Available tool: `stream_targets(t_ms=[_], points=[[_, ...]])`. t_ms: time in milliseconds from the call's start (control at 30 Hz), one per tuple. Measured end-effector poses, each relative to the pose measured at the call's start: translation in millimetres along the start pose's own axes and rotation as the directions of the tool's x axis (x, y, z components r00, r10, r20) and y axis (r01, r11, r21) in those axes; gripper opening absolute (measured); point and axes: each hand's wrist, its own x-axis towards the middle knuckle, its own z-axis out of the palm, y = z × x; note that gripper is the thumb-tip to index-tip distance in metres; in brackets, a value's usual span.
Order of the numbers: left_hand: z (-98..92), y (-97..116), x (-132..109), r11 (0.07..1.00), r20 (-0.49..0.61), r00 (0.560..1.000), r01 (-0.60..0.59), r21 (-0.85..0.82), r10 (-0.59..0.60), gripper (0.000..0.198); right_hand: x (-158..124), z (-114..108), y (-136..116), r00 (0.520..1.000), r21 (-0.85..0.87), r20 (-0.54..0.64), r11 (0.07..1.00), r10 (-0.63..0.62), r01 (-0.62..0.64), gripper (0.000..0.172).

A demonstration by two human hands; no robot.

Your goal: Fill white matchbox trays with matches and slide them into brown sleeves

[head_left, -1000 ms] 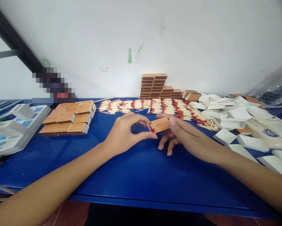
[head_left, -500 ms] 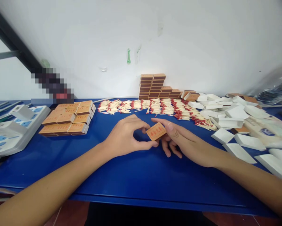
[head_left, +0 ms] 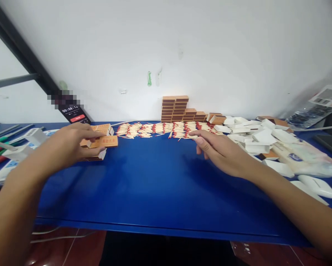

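Over on the left, my left hand (head_left: 77,142) grips an orange matchbox (head_left: 109,141) between thumb and fingers. It is at the stacked matchboxes (head_left: 102,128), which the hand partly covers; whether the held box rests on them I cannot tell. My right hand (head_left: 217,149) hovers above the blue table, fingers partly stretched and nothing in them. Beyond it, a long row of loose red-tipped matches (head_left: 160,129) lies along the back.
Against the wall stand stacked matchbox sleeves (head_left: 174,109). White matchbox trays (head_left: 258,136) are heaped at the right beside a plastic packet (head_left: 310,159). A power strip with chargers (head_left: 35,137) and a phone (head_left: 75,112) are at the left of the blue table (head_left: 154,192).
My left hand has carried the matchbox from the middle to the stack on the left. My right hand has let go and stays right of centre. The view has shifted slightly.
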Motion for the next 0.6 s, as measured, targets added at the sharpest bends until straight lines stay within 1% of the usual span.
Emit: stream_targets(t_ms=[67, 100, 167, 200, 233, 300, 367, 433, 500, 600], points=[[3.2, -20, -9, 0.997, -0.019, 0.997, 0.07, 0.031, -0.069, 0.045, -1, 0, -3, 1.0, -0.002, 0.007, 1.0, -0.012, 0.012, 0.06], [5.7, -27, -12, 0.995, -0.002, 0.996, 0.09, 0.029, -0.09, 0.045, -2, 0, -4, 1.0, -0.001, 0.009, 1.0, -0.016, 0.016, 0.059], [11.3, -36, -16, 0.996, 0.02, 0.997, 0.077, 0.042, -0.078, 0.044, -2, 1, -5, 1.0, 0.003, 0.007, 1.0, -0.015, 0.015, 0.057], [14.2, -38, -18, 0.996, -0.004, 0.998, 0.061, 0.067, -0.061, 0.044, -1, 1, -5, 1.0, 0.004, 0.007, 1.0, -0.011, 0.011, 0.057], [17.0, -39, -18, 0.993, -0.054, 0.997, 0.054, 0.101, -0.049, 0.045, -1, 2, -5, 1.0, 0.003, 0.008, 1.0, -0.006, 0.006, 0.057], [22.4, -38, -18, 0.989, -0.131, 0.991, 0.036, 0.143, -0.017, 0.054, -1, 2, -4, 1.0, 0.001, 0.009, 1.0, 0.002, -0.002, 0.058], [27.3, -36, -16, 0.991, -0.16, 0.987, 0.005, 0.135, 0.017, 0.059, 0, 2, -5, 1.0, -0.003, 0.01, 1.0, 0.005, -0.005, 0.059], [32.0, -36, -12, 0.993, -0.144, 0.989, -0.024, 0.118, 0.041, 0.052, 0, 2, -5, 1.0, -0.013, 0.01, 1.0, 0.003, -0.002, 0.059], [36.4, -38, -8, 0.993, -0.112, 0.992, -0.047, 0.108, 0.059, 0.04, 0, 1, -6, 1.0, -0.024, 0.016, 1.0, -0.004, 0.004, 0.057], [42.1, -43, -4, 0.993, -0.076, 0.993, -0.082, 0.089, 0.089, 0.033, 0, -1, -7, 0.999, -0.026, 0.035, 0.999, -0.025, 0.026, 0.054]])
